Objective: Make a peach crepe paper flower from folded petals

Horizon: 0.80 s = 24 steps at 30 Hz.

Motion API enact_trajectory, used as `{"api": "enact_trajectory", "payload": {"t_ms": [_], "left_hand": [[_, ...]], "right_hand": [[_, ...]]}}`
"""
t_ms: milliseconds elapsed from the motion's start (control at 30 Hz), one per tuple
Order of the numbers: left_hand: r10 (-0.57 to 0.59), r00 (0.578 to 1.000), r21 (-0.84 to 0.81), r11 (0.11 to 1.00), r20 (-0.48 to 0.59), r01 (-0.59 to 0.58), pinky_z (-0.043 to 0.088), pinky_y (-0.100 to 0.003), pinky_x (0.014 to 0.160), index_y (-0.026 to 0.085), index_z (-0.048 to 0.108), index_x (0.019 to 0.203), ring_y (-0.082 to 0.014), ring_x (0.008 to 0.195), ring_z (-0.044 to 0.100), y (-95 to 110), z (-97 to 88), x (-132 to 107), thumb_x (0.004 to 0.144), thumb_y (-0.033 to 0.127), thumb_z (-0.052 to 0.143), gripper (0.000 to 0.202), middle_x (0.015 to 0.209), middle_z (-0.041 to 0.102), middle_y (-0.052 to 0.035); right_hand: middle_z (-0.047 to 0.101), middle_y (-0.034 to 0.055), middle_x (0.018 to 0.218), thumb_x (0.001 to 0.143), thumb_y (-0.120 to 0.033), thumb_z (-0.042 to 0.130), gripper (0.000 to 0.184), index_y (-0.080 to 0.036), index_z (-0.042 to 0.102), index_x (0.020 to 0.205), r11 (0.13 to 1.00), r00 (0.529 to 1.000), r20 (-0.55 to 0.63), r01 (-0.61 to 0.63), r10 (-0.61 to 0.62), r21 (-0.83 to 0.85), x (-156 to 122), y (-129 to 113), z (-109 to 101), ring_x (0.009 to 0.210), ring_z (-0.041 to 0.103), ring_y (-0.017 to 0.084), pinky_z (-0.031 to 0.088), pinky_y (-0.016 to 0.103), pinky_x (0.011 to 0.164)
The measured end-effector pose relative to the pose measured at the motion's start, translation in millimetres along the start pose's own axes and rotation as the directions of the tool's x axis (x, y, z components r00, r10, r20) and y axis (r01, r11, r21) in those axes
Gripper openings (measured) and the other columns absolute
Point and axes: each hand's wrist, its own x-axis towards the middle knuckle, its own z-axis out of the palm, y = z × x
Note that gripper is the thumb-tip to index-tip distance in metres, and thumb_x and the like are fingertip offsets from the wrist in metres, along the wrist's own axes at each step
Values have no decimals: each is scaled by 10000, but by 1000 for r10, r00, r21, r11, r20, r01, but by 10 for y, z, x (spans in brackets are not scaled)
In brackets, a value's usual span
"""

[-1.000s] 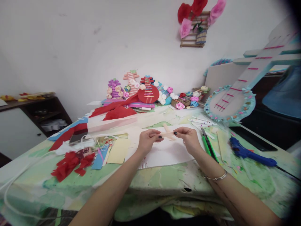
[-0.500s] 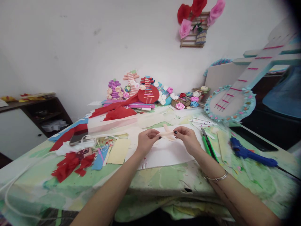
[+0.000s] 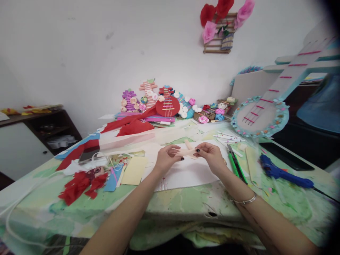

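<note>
Both hands are up just above the white sheet [image 3: 191, 175] in the middle of the table [image 3: 186, 203]. The left hand [image 3: 166, 158] pinches one end of a thin pale strip [image 3: 186, 151]. The right hand [image 3: 211, 156] pinches the other end with its fingertips. The strip hangs between them, a little above the sheet. Another pale piece [image 3: 188, 143] pokes out on the far side of it. I cannot tell if the two are stuck together.

The strip looks soft and thin. I think it could bend or tear if the two hands pull apart too hard. It could also slip out, because only the fingertips hold it.

A green cutter [image 3: 235, 163] lies just to the right of the right hand. If that hand swings out without a look, it could bump the cutter. A little farther right lies a blue glue gun [image 3: 281, 173]. If its tip is hot, a hand or an arm that brushes it could get hurt. I cannot tell if it is on.

A white cord [image 3: 16, 212] loops over the near left side of the table. An elbow could catch it and drag the red paper flowers [image 3: 79, 184] and the scraps near them.
</note>
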Motion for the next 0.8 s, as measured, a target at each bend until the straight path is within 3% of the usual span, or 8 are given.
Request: {"api": "enact_trajectory", "payload": {"t_ms": [67, 133, 300, 533, 700, 800], "left_hand": [[-23, 996, 4, 1000, 83, 23, 562, -319, 635, 131, 633, 977, -226, 759, 674, -3, 14, -6, 475, 146, 817, 535, 884, 705, -99], [-55, 992, 26, 998, 114, 52, 559, -314, 631, 121, 635, 1012, -223, 753, 671, 4, 28, -19, 492, 165, 817, 553, 866, 708, -106], [-58, 987, 36, 998, 149, 54, 549, -281, 605, 110, 721, 801, -180, 620, 659, 45, 29, -46, 616, 295, 761, 264, 694, 708, -78], [-36, 991, 34, 999, 129, 31, 555, -289, 600, 125, 737, 717, -183, 568, 655, 32, 12, -41, 594, 272, 758, 192, 604, 694, -58], [-24, 991, 75, 997, 130, 14, 540, -275, 600, 132, 734, 724, -174, 564, 652, 8, 25, -44, 618, 264, 742, 170, 601, 691, -50], [-8, 986, 129, 992, 168, -14, 520, -249, 586, 135, 733, 726, -163, 566, 648, -11, 27, -38, 636, 249, 722, 146, 596, 687, -46]], "right_hand": [[664, 20, 572, 558, -370, 779, 280, -158, 640, 676, 1000, 999, 35, -1, 1, -9, -17, -14, 23, 541, 631, 153, 520, 293, 580], [669, 18, 582, 570, -354, 775, 260, -157, 647, 681, 1000, 997, 74, -2, 3, -16, -34, -17, 43, 545, 633, 152, 522, 295, 590], [689, 30, 638, 597, -346, 764, 242, -159, 665, 714, 999, 991, 136, -5, 11, -41, -52, 6, 62, 592, 644, 163, 526, 315, 626], [678, 30, 621, 585, -354, 759, 247, -156, 660, 694, 998, 991, 126, -28, 35, -54, -45, 22, 78, 580, 634, 161, 521, 311, 612], [708, 46, 770, 638, -278, 722, 165, -179, 687, 766, 961, 975, 209, 130, -79, -245, -96, -21, 111, 705, 649, 185, 495, 298, 661], [699, 35, 695, 684, -248, 670, 80, -187, 708, 719, 900, 962, 250, 201, -107, -388, -117, -25, 119, 663, 634, 179, 474, 282, 625]]}}
